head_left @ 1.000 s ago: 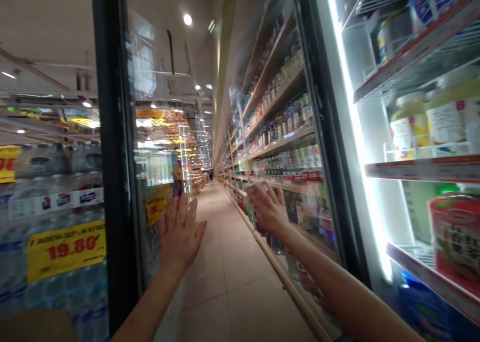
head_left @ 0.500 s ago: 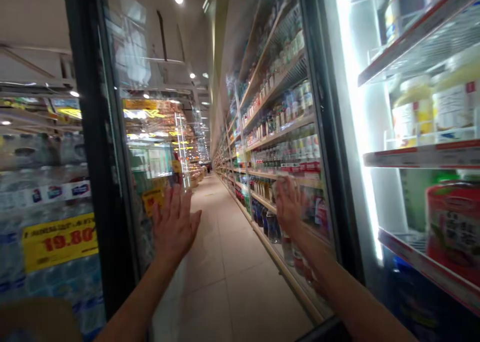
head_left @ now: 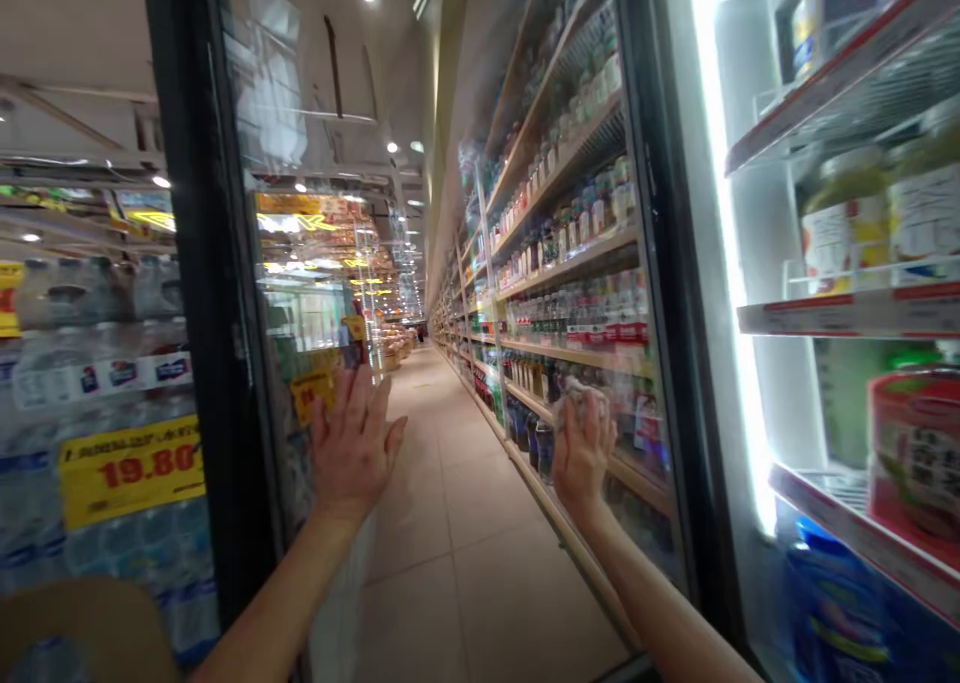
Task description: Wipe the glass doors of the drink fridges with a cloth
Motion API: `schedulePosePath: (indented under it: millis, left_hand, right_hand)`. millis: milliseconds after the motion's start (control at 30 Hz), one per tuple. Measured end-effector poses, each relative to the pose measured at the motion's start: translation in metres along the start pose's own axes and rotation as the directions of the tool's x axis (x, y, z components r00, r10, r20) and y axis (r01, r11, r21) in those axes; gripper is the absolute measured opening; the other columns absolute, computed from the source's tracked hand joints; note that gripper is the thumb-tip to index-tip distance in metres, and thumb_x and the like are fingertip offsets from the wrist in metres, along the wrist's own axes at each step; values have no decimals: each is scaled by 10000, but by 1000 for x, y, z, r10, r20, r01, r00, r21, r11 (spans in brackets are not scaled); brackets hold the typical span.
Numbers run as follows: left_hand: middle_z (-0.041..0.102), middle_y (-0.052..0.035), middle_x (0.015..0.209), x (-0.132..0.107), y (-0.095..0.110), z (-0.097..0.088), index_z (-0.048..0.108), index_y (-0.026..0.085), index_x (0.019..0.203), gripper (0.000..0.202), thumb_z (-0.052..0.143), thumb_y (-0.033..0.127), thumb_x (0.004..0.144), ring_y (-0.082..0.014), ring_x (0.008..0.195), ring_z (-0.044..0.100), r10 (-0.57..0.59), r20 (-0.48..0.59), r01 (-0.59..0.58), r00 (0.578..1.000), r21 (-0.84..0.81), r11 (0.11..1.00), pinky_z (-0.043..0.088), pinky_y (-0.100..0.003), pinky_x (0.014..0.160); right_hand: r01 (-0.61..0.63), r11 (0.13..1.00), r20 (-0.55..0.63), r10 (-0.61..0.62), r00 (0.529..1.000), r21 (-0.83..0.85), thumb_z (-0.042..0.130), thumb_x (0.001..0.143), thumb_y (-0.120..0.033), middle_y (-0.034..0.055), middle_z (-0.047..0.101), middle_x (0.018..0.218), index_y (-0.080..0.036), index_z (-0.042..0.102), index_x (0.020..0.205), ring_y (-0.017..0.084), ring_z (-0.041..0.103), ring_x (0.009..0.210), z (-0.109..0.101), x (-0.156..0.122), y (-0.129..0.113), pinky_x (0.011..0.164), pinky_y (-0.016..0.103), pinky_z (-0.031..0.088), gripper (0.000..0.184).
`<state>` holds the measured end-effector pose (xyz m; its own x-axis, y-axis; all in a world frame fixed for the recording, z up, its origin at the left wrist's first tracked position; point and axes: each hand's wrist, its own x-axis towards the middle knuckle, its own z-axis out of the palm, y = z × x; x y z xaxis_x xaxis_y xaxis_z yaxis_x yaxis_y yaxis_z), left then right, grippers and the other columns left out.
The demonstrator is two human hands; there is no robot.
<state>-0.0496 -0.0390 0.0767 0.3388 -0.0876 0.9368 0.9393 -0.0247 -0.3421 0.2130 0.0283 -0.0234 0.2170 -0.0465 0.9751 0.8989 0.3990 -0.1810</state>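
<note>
A glass fridge door (head_left: 442,443) with a black frame (head_left: 202,293) stands swung out in front of me. My left hand (head_left: 354,448) lies flat against the left part of the pane, fingers stretched and apart. Further right, my right hand (head_left: 583,453) presses a crumpled whitish cloth (head_left: 579,388) to the glass; the cloth shows above the fingertips, the rest of it is under the hand. Bottles on shelves and the tiled aisle appear in or through the pane; which parts are reflection I cannot tell.
To the right, the lit fridge shelves (head_left: 847,313) hold bottles, a red package (head_left: 911,453) and a blue package (head_left: 840,603). Packs of water bottles (head_left: 97,363) with a yellow price sign (head_left: 131,471) stand at the left. A tan curved object (head_left: 82,613) sits at lower left.
My right hand, with the cloth, has moved down a little on the glass and is less blurred. My left hand stays in place. The view has shifted slightly.
</note>
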Motion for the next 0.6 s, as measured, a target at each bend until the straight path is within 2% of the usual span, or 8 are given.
schedulePosePath:
  millis: [133, 200, 267, 333, 400, 500, 533, 600]
  left_hand:
    - [361, -151, 1452, -1, -1, 0, 277, 212, 1429, 635, 532, 290, 854, -240, 1390, 245, -7, 3, 7, 1000, -8, 1000, 168, -465, 1130]
    - [356, -147, 1456, -1, -1, 1, 275, 216, 1430, 638, 533, 293, 852, -245, 1389, 246, -14, 9, 14, 1000, -15, 1000, 168, -472, 1129]
    - [353, -144, 1458, -1, -1, 1, 269, 218, 1432, 646, 536, 296, 849, -247, 1389, 246, -21, 12, 21, 1000, -20, 1000, 166, -476, 1129]
    - [351, -139, 1460, -1, 0, 2, 260, 222, 1435, 656, 539, 296, 846, -247, 1388, 248, -21, 11, 21, 1000, -27, 999, 166, -476, 1129]
    - [348, -136, 1462, -1, 0, 2, 254, 225, 1437, 657, 537, 292, 847, -245, 1386, 255, -27, 8, 27, 1000, -38, 999, 165, -473, 1129]
    - [341, -135, 1466, -1, 0, 1, 265, 229, 1433, 643, 531, 285, 851, -248, 1383, 261, -42, 16, 43, 999, -63, 997, 157, -474, 1131]
    - [341, -135, 1466, -1, 0, 1, 268, 229, 1432, 639, 529, 285, 852, -249, 1383, 261, -48, 21, 49, 999, -70, 996, 155, -475, 1132]
    - [347, -134, 1464, -2, 0, 1, 274, 228, 1430, 632, 526, 287, 853, -246, 1385, 256, -53, 30, 56, 998, -72, 996, 154, -472, 1133]
  right_hand:
    - [426, 882, 121, -454, 883, 201, 445, 815, -148, 25, 493, 1377, -281, 513, 1280, 256, 222, 1404, -5, -20, -12, 1135, 508, 179, 488]
    - [368, 917, 100, -386, 917, 154, 435, 825, -147, 28, 469, 1398, -290, 479, 1308, 248, 243, 1397, -7, -21, 3, 1127, 520, 190, 506]
    - [136, 990, 37, -137, 990, 24, 402, 855, -156, 83, 389, 1454, -267, 406, 1368, 274, 238, 1397, -7, -17, 22, 1086, 560, 239, 524]
    - [-34, 998, -2, 34, 999, -56, 377, 873, -167, 131, 337, 1478, -242, 343, 1410, 308, 230, 1395, -5, -16, 27, 1051, 590, 269, 543]
    - [40, 999, 64, -38, 997, -34, 395, 860, -166, 128, 372, 1458, -237, 339, 1417, 314, 229, 1395, -5, -22, 15, 1067, 575, 260, 564]
    - [362, 925, 146, -377, 915, 119, 455, 814, -156, 46, 484, 1383, -294, 434, 1357, 271, 260, 1388, -5, -29, -2, 1127, 512, 198, 561]
    - [392, 910, 150, -410, 900, 138, 461, 810, -156, 28, 499, 1370, -312, 465, 1331, 261, 270, 1384, -4, -25, 0, 1132, 507, 186, 544]
    - [256, 964, 128, -264, 956, 76, 435, 830, -165, 45, 481, 1386, -302, 498, 1306, 270, 283, 1376, -2, -6, 18, 1113, 537, 202, 499]
